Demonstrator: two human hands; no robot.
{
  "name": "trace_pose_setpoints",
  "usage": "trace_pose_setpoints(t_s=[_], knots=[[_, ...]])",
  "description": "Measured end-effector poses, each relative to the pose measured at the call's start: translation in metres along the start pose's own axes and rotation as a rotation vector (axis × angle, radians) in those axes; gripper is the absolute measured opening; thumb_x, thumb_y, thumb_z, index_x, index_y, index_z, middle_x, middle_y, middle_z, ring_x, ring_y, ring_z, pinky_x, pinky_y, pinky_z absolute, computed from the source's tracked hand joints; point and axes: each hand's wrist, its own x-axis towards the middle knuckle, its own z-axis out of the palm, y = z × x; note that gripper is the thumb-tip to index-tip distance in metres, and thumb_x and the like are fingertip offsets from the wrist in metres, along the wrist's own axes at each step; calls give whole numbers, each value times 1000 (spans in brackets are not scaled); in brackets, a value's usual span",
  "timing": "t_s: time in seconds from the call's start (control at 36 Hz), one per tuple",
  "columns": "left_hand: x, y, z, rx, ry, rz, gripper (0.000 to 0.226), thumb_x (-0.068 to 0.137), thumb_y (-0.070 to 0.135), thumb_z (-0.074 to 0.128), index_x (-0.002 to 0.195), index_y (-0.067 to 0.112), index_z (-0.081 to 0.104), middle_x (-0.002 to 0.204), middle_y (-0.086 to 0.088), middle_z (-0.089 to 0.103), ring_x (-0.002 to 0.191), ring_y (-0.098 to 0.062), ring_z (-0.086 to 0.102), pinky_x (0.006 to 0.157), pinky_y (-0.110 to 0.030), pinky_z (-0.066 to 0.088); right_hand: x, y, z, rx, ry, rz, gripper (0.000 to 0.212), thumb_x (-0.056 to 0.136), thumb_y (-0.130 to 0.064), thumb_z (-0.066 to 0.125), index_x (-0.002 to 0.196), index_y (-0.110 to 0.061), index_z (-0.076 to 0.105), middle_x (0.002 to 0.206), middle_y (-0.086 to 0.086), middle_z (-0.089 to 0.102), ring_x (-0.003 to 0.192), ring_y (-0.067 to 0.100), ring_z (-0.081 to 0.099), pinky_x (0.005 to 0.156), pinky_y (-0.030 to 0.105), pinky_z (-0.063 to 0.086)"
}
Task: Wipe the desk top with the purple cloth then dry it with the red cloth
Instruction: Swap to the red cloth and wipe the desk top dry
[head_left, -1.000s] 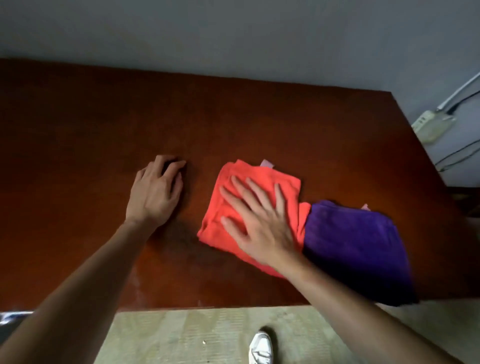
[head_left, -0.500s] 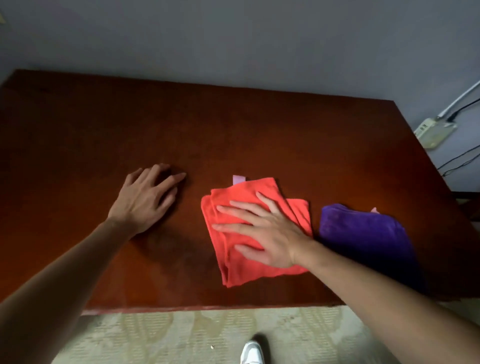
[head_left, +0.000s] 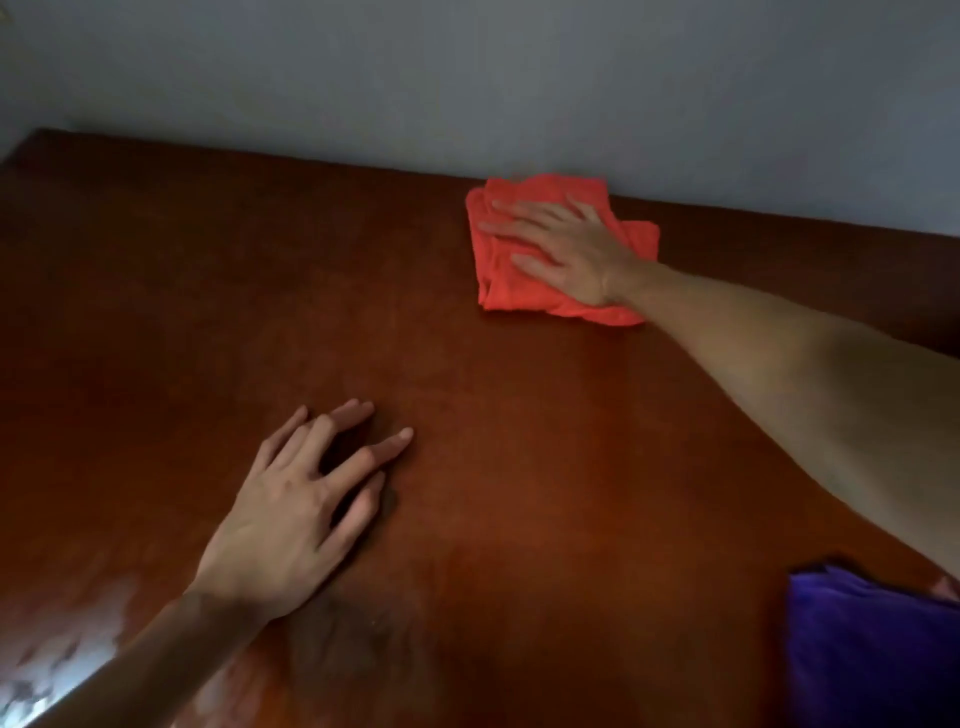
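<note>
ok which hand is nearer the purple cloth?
Left. The left hand rests flat mid-desk, across from the purple cloth at the near right corner; the right hand presses the red cloth by the far edge.

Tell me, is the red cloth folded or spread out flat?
Folded. The red cloth shows several stacked layers along its left and near edges, bunched under the right hand pressing on it near the far edge of the desk.

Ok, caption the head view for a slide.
Right hand presses the red cloth at the desk back edge; left hand braces.
</note>
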Motion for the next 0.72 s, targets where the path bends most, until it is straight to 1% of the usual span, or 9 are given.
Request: trace_pose_setpoints(t_s=[0.08, 0.22, 0.28, 0.36, 0.42, 0.53, 0.58, 0.67, 0.72], knots=[[1, -1, 1, -13, 6, 2, 47, 105, 46, 28, 150, 42, 40, 153, 1, 40, 151, -9, 22, 126, -40, 10, 16, 10, -2, 36, 27, 83, 63, 95, -65, 19, 155, -49, 28, 168, -14, 24, 154, 18, 24, 123, 59, 11], [1, -1, 1, -14, 32, 18, 46, 106, 45, 30, 150, 41, 41, 152, 0, 40, 150, -13, 27, 125, -43, 15, 23, 6, 0, 90, 114, 223, 56, 100, -57, 32, 155, -47, 32, 169, -12, 23, 155, 19, 21, 123, 60, 7], [1, -1, 2, -16, 34, 24, 46, 106, 45, 29, 150, 41, 42, 151, -1, 41, 150, -14, 28, 125, -42, 13, 22, 0, 5, 114, 156, 339, 52, 104, -55, 35, 155, -46, 32, 170, -10, 21, 156, 19, 19, 123, 61, 5], [1, -1, 2, -18, 57, 34, 46, 105, 44, 30, 149, 39, 45, 150, -2, 42, 148, -16, 29, 125, -37, 8, 14, -20, 11, 116, 177, 530, 56, 104, -59, 30, 157, -42, 29, 171, -8, 16, 157, 18, 13, 123, 62, 1], [1, -1, 3, -25, 71, 41, 46, 105, 44, 30, 148, 38, 46, 148, -2, 42, 147, -17, 30, 124, -36, 10, 1, -40, 14, 124, 177, 597, 59, 103, -61, 29, 158, -41, 27, 171, -8, 14, 158, 18, 11, 123, 62, 0], [1, -1, 4, -42, 107, 38, 47, 104, 42, 28, 145, 34, 49, 144, -4, 45, 144, -20, 36, 123, -42, 18, -44, -92, 25, 116, 186, 554, 59, 102, -57, 31, 159, -40, 27, 171, -7, 15, 157, 19, 12, 122, 63, -2], [1, -1, 4, -57, 138, 42, 45, 104, 38, 30, 142, 28, 52, 140, -4, 49, 137, -23, 45, 120, -45, 25, -75, -128, 32, 104, 202, 509, 65, 96, -60, 27, 157, -39, 31, 171, -8, 18, 157, 18, 15, 123, 63, 0], [0, 0, 3, -98, 193, 56, 39, 105, 33, 32, 136, 23, 54, 128, -5, 53, 117, -27, 54, 105, -47, 38, -122, -189, 42, 84, 205, 493, 75, 87, -63, 16, 156, -41, 33, 170, -9, 20, 157, 17, 17, 123, 61, 4], [-4, 1, 0, -105, 248, 43, 37, 104, 32, 34, 133, 22, 55, 123, -5, 54, 107, -29, 55, 94, -45, 40, -152, -234, 48, 70, 207, 466, 72, 88, -62, 21, 156, -41, 34, 169, -9, 22, 156, 17, 19, 123, 62, 6]])
